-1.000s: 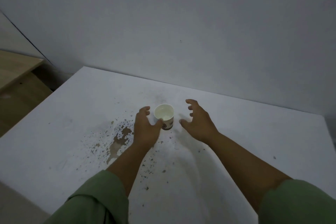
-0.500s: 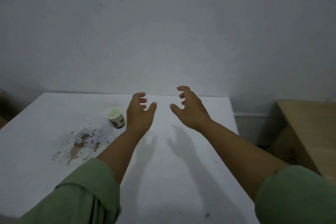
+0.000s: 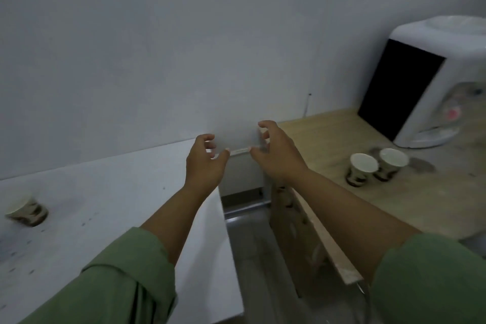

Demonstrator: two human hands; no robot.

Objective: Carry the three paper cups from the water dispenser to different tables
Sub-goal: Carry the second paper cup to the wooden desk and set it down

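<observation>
Well — dispenser (image 3: 431, 81) cut off rt; left cup (image 3: 25, 210) blurred.

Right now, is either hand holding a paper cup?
No, the left hand and right hand are both open and empty, between the white table and the wooden table.

head cam: worn, looks forward and down | faces wall (image 3: 157, 47) across gap between two tables | forearms near | single view

White table (image 3: 110, 208) w/ 1 paper cup (image 3: 26, 210); wooden table (image 3: 410, 202) w/ 2 cups (image 3: 376, 167) + water dispenser (image 3: 431, 81).
</observation>
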